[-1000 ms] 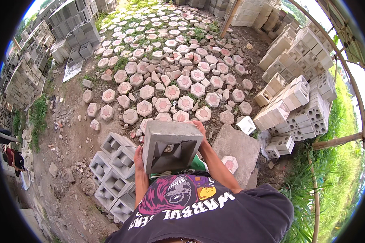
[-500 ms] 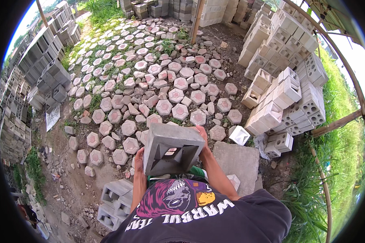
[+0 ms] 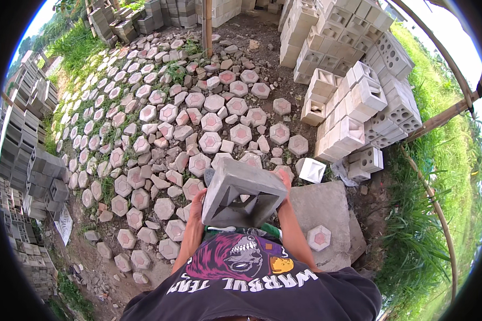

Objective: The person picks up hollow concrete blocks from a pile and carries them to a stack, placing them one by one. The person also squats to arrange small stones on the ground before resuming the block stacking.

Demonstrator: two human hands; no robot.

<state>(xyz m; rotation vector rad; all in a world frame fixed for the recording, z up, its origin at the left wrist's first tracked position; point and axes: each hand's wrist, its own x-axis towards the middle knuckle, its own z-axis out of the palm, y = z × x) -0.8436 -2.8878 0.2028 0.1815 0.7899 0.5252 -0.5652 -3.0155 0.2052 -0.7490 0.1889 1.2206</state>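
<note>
A grey concrete vent block (image 3: pixel 246 184), square with a pierced, faceted middle, is held up in front of my body. My left hand (image 3: pixel 197 206) grips its left side and my right hand (image 3: pixel 284 175) its right side near the far corner. Its open face tilts up toward me, and part of the ground shows through the gap. Most of my fingers are hidden behind the block. Beyond it lie many hexagonal pavers (image 3: pixel 210 142) with reddish centres, and a small white vent block (image 3: pixel 311 170) rests just past my right hand.
A flat concrete slab (image 3: pixel 326 206) lies to my right with a hexagonal paver (image 3: pixel 318 238) on it. Stacks of pale hollow blocks (image 3: pixel 353 96) rise at the right, grey blocks (image 3: pixel 43 171) at the left. A wooden post (image 3: pixel 207 29) stands ahead; tall grass (image 3: pixel 412 251) borders the right.
My view has turned to the right, so the pavers and stacks sit further left. Both hands keep hold of the vent block, and the grey blocks at my lower left have left view.
</note>
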